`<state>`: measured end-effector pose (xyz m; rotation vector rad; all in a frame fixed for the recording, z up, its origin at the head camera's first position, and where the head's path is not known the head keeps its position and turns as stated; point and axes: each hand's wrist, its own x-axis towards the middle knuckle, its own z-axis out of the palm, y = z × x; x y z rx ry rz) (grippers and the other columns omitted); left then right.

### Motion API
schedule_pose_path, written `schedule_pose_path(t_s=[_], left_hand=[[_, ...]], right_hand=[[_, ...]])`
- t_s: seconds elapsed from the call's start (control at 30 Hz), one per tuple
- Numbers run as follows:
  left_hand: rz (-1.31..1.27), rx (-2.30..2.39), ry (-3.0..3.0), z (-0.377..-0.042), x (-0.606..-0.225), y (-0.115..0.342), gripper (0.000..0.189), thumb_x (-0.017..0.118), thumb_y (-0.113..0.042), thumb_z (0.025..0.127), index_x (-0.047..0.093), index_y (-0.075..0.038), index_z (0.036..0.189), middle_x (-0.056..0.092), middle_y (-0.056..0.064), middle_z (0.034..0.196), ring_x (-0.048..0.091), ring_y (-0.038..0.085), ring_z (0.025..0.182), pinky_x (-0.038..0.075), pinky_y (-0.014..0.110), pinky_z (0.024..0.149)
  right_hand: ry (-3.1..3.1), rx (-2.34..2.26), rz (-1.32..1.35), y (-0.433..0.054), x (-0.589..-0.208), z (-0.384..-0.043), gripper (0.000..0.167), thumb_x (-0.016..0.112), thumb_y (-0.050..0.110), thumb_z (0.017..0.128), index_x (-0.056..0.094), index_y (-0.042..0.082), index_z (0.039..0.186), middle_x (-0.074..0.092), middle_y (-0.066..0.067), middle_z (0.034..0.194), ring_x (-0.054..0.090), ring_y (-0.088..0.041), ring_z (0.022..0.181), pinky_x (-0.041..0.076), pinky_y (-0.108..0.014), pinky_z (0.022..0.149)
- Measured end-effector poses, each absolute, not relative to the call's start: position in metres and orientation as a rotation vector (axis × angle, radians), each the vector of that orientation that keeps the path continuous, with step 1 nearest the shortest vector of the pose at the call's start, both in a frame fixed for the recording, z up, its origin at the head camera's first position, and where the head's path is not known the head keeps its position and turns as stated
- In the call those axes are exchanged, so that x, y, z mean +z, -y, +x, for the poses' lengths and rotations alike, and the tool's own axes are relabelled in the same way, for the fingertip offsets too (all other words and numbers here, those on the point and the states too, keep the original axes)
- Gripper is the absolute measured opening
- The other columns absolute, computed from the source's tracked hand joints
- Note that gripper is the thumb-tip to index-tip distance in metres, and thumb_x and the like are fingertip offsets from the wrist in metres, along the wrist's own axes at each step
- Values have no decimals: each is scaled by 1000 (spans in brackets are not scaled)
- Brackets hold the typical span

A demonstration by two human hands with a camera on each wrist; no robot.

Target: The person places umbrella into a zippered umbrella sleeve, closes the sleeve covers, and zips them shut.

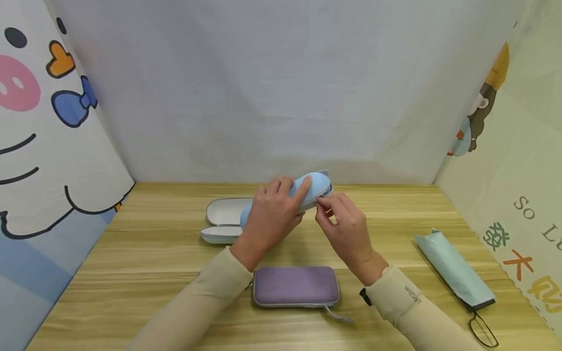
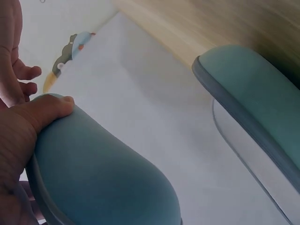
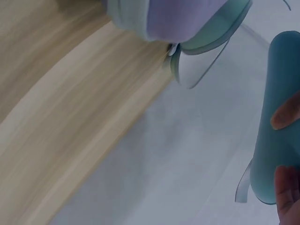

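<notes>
My left hand (image 1: 273, 210) grips a light blue zip-up glasses case (image 1: 317, 184) above the table, tilted with its right end higher. Its thumb lies along the case's smooth shell in the left wrist view. At the raised right end, the thumb and forefinger of my right hand (image 1: 349, 228) pinch at the zipper edge; the zipper pull itself is hidden by the fingertips. A pale strap (image 3: 243, 183) sticks out from that end. Behind the left hand, a pale green hard glasses case (image 1: 228, 211) lies on the table with its lid up, showing a white lining.
A purple zip case (image 1: 296, 286) with a wrist cord lies in front, between the forearms. To the right is a mint pouch (image 1: 458, 268) with dark-framed glasses (image 1: 482, 330) at its near end. A white cloth backdrop (image 1: 281, 97) rises behind the wooden table (image 1: 153, 273).
</notes>
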<state>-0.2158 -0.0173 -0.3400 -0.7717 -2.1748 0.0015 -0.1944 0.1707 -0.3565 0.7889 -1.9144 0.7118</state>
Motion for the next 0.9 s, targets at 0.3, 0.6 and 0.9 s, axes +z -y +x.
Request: schedule_pose_path(t_s=[0.3,0.6,0.9], left_hand=[[-759,7,2300,-211,-338,9,80,89,-45,79,56,-17,146,61,12,110,63,26,91,53,38,61],[-741,22,2278,-211,-336,8,81,91,-40,79,53,-20,148,60,11,107,62,25,87,50,36,58],[-771,16,2298,-211,-341,8,82,72,-5,93,38,-36,160,56,17,107,60,29,83,49,37,55]], right_hand=[[1859,555,800,-178,-361,-203,9,60,0,92,68,-5,92,64,-14,84,65,-22,68,56,-34,53],[1925,1222,629,-169,-353,-192,5,68,-2,93,71,-5,91,73,-12,81,70,-16,65,58,-21,62],[2097,1350,550,-172,-338,-186,3,67,-9,95,69,-7,95,72,-17,85,71,-21,68,59,-22,64]])
